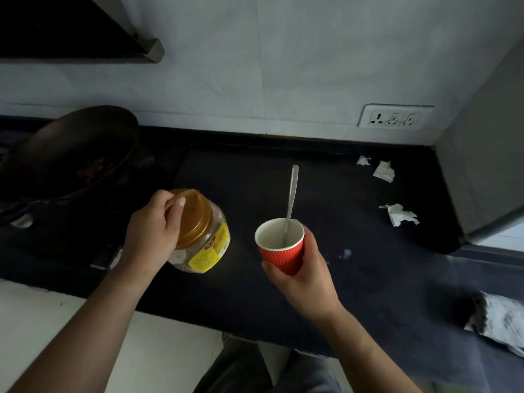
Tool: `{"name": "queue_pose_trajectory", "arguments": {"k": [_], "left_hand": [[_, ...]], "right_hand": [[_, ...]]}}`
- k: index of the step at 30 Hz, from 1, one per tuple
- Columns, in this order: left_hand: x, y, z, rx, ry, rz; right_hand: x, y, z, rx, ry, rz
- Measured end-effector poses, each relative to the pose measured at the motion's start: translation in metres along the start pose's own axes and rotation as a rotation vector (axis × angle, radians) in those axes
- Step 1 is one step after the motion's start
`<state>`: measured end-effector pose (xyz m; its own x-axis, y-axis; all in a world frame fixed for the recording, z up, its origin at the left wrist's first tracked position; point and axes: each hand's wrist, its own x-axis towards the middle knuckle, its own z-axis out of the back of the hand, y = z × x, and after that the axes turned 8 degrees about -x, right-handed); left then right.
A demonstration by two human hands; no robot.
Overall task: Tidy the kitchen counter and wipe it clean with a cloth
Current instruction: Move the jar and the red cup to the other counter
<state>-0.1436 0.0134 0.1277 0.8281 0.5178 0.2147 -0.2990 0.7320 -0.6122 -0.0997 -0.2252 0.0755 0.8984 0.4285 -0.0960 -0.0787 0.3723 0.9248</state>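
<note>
The person is at the tidying step: the left hand (150,234) grips the orange lid (195,219) of a tilted plastic jar (211,252), left of centre over the dark counter (354,279), and the right hand (306,276) wraps a red paper cup (280,248) holding a spoon (292,194). Both probably need carrying clear; no cloth shows. Bare counter lies beyond the cup, paper scraps (402,215) far right, a pan (79,151) far left, and the counter's near edge sits close beneath the wrists

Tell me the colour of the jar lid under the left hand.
Translucent amber-gold lid, clearest in the head view, gripped by the left hand.
</note>
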Motion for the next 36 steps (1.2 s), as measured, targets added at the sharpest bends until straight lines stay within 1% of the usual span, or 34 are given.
{"name": "queue_pose_trajectory", "arguments": {"k": [3, 7, 11, 14, 16, 18, 21, 26, 31, 36], "left_hand": [[-0.015, 0.000, 0.008, 0.005, 0.009, 0.015], [-0.050, 0.000, 0.020, -0.054, 0.051, 0.045], [-0.098, 0.008, 0.040, -0.132, 0.028, 0.083], [-0.136, 0.030, 0.064, -0.176, 0.012, 0.132], [-0.166, 0.048, 0.086, -0.199, -0.016, 0.165], [-0.202, 0.071, 0.114, -0.238, -0.051, 0.239], [-0.263, 0.105, 0.149, -0.300, -0.119, 0.393], [-0.356, 0.159, 0.185, -0.337, -0.181, 0.640], [-0.425, 0.213, 0.237, -0.264, -0.266, 0.759], [-0.463, 0.265, 0.278, -0.262, -0.371, 0.883]], "right_hand": [[-0.004, 0.002, -0.008, -0.010, 0.024, 0.027], [-0.018, 0.014, -0.017, -0.012, 0.066, 0.058], [-0.045, 0.023, -0.031, -0.034, 0.081, 0.067], [-0.072, 0.030, -0.058, -0.062, 0.126, 0.071], [-0.092, 0.035, -0.083, -0.094, 0.163, 0.073], [-0.116, 0.042, -0.113, -0.133, 0.217, 0.076], [-0.155, 0.055, -0.164, -0.211, 0.322, 0.095], [-0.215, 0.079, -0.260, -0.296, 0.496, 0.157], [-0.252, 0.095, -0.336, -0.300, 0.676, 0.196], [-0.260, 0.107, -0.400, -0.302, 0.802, 0.257]]}}
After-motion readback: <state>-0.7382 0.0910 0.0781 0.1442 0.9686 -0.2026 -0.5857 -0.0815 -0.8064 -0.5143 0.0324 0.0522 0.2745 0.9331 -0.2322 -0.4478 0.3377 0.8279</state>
